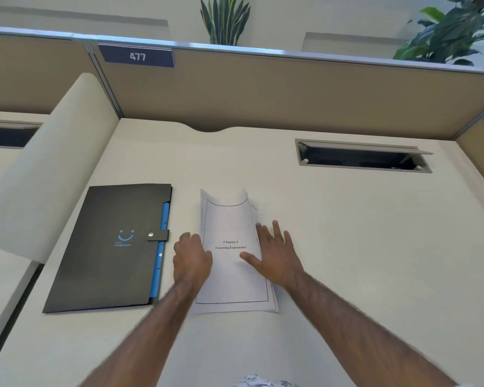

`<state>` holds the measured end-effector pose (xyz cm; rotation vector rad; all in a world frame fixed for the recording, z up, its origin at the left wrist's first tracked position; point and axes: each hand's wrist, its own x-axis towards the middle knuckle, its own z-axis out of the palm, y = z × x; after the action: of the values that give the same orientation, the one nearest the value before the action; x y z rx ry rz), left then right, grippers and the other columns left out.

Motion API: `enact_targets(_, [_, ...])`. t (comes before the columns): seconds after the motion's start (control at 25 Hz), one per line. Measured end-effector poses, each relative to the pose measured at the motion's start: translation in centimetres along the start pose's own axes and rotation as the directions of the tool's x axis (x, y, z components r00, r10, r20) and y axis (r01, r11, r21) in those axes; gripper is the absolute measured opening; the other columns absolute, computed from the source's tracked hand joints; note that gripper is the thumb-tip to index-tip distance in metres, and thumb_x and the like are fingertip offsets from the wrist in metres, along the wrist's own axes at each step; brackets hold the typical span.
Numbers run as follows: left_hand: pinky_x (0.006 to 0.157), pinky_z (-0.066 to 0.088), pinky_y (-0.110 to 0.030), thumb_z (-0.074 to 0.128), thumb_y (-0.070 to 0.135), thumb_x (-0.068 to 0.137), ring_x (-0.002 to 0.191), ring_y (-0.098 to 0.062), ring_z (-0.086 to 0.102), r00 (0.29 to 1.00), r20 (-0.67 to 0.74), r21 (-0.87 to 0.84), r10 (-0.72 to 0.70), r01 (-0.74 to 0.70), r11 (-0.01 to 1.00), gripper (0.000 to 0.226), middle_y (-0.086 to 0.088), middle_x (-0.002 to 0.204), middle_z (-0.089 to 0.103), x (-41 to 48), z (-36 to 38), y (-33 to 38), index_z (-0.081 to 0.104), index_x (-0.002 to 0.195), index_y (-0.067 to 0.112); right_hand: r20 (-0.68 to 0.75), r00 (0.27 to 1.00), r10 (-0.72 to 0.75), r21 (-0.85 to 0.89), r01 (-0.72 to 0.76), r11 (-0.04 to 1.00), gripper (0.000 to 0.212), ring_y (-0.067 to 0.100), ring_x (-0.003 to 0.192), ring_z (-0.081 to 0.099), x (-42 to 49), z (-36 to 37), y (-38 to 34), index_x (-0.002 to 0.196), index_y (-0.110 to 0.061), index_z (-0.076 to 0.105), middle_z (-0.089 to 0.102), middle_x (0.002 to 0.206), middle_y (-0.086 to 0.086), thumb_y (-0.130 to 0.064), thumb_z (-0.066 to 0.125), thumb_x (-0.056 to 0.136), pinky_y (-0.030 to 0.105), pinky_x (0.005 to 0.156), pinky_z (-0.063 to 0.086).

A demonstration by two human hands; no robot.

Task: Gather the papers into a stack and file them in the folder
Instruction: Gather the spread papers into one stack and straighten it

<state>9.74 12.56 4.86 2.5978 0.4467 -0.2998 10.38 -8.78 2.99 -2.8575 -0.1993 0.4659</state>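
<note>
While both bare forearms reach forward from the bottom of the view, the left hand (pixel 192 259) sits loosely curled, knuckles up, against the left edge of the papers (pixel 232 263), and whether its fingers grip that edge cannot be told. The right hand (pixel 275 254) lies flat with fingers spread, palm down, pressing on the right edge of the same pile, thumb resting across the printed top sheet; it grasps nothing. These papers form one rough stack near the middle of the desk (pixel 347 247); at least two further sheet edges peek out along the right and bottom, and the far end curls upward. The top sheet reads "Chapter 6 Learning Experience" inside a drawn border. Just left of the stack, apart from it, lies one dark folder (pixel 109 247), closed with a snap tab, blue dividers showing along its right edge. Bare desk surface spreads to the right and toward the person. One open cable slot (pixel 361 157) sits at the far right, below the tan partition (pixel 291 93) carrying one sign reading 477 (pixel 137 56). Two plants (pixel 225 20) rise behind it.
</note>
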Motion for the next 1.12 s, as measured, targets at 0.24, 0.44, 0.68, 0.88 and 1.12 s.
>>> enact_targets(0.24, [0.076,0.042,-0.033,0.060,0.017,0.097,0.103,-0.026,0.052,0.995,0.077,-0.168,0.069,-0.055,0.984,0.028,-0.010,0.134,0.043,0.4,0.5,-0.7,0.055,0.118,0.000,0.072,0.888,0.455,0.918,-0.237,0.317,0.082,0.014,0.119,0.059,-1.7,-1.2,-1.2,0.150,-0.018,0.039,0.056,0.140,-0.005,-0.044,0.078,0.083,0.022,0.094,0.048])
enact_targets(0.44, [0.057,0.035,-0.031,0.064,0.022,0.092,0.073,-0.021,0.049,0.994,0.061,-0.287,0.093,-0.072,0.955,0.023,0.000,0.084,0.050,0.0,1.3,0.0,0.046,0.080,0.013,0.381,0.785,0.488,0.916,-0.394,-0.081,0.027,0.029,0.077,0.075,-3.4,-2.3,0.9,0.114,0.008,0.067,0.077,0.102,0.019,-0.005,0.068,0.090,0.034,0.062,0.061])
enact_targets(0.68, [0.067,0.045,-0.025,0.078,0.036,0.085,0.089,-0.019,0.057,0.997,0.072,-0.522,0.034,0.009,0.853,0.043,0.005,0.096,0.058,-1.5,2.3,1.9,0.055,0.116,0.016,0.287,0.876,0.388,0.957,-0.275,-0.089,0.029,0.028,0.086,0.075,-6.0,-4.1,4.6,0.118,0.000,0.068,0.077,0.106,0.016,0.008,0.059,0.092,0.037,0.073,0.061])
enact_targets(0.88, [0.097,0.058,-0.041,0.083,0.046,0.081,0.116,-0.027,0.071,0.828,0.401,-0.849,0.392,0.175,0.499,0.060,-0.009,0.127,0.074,-3.7,-0.8,7.2,0.068,0.130,0.014,0.127,0.963,0.239,0.985,-0.095,-0.141,0.034,0.029,0.099,0.076,-9.2,-9.1,10.3,0.122,-0.003,0.069,0.077,0.116,0.016,-0.001,0.071,0.087,0.040,0.083,0.063])
enact_targets(1.12, [0.091,0.061,-0.037,0.072,0.030,0.092,0.112,-0.025,0.074,0.871,0.053,-0.918,0.488,-0.150,0.368,0.029,-0.006,0.119,0.077,-8.2,-2.0,15.5,0.075,0.119,0.023,-0.248,0.931,0.267,0.950,0.287,-0.119,0.029,0.029,0.105,0.074,-11.5,-14.2,14.2,0.109,-0.009,0.078,0.077,0.116,0.016,-0.006,0.078,0.080,0.037,0.090,0.060])
